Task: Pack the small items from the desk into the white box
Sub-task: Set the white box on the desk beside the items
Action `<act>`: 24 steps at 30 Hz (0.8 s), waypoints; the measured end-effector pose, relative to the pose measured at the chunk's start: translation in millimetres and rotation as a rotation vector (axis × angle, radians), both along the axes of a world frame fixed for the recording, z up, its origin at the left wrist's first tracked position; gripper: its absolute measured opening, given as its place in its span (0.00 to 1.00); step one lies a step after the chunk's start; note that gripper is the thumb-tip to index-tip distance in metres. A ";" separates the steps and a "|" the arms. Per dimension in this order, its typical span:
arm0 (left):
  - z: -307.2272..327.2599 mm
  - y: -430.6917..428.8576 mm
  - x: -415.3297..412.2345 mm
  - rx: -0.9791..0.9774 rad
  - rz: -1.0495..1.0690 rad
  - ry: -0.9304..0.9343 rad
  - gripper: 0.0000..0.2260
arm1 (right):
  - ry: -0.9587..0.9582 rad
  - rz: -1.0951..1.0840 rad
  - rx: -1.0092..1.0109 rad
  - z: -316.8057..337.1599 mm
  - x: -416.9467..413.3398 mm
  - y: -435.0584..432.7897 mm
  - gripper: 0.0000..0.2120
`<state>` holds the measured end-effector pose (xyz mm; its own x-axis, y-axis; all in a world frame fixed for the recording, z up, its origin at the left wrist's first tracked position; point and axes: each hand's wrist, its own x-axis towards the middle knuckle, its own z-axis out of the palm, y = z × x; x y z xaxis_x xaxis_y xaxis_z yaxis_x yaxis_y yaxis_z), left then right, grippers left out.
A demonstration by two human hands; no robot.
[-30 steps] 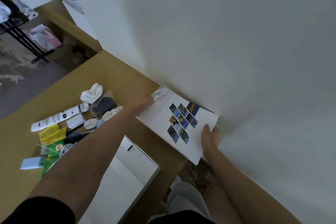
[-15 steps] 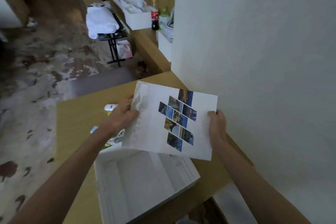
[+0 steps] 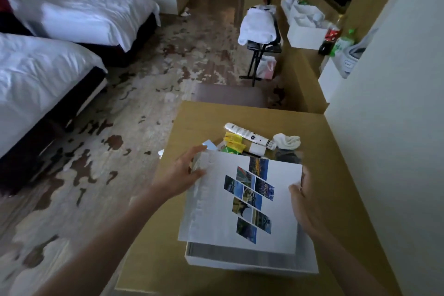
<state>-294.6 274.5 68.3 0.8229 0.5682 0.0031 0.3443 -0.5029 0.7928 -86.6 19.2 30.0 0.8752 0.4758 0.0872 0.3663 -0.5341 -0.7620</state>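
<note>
White box point(image 3: 249, 263) now lies under a photo-printed sheet point(image 3: 216, 211), perhaps a booklet, lifted off the worktop point(image 3: 324, 151), left hand point(image 3: 182, 173) and right hand point(image 3: 305, 204) fingers gripping its 2 sides for lowering.

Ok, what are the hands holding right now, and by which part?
Both hold the flat white photo-printed item over the white box: the left hand grips its far left corner, the right hand its right edge.

Bare forearms point(image 3: 115, 230), left hand point(image 3: 183, 173), right hand point(image 3: 306, 202)
</note>
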 end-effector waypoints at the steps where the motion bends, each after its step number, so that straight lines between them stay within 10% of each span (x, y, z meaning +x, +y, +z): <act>1: -2.3 -5.4 1.1 -0.009 0.007 0.010 0.25 | -0.054 0.001 -0.007 -0.9 0.2 -3.8 0.26; 7: -6.2 -26.7 12.9 0.002 -0.043 0.054 0.28 | 0.014 0.099 -0.015 2.6 4.5 -23.6 0.27; 24: -20.4 -57.2 38.7 0.511 -0.131 0.541 0.15 | -0.700 0.354 -0.729 -1.9 3.4 -7.7 0.15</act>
<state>-255.9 217.4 47.8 0.8453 0.5016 -0.1842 0.5312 -0.8263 0.1874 -83.2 11.5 28.1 0.5428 0.8328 0.1089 0.8215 -0.5534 0.1374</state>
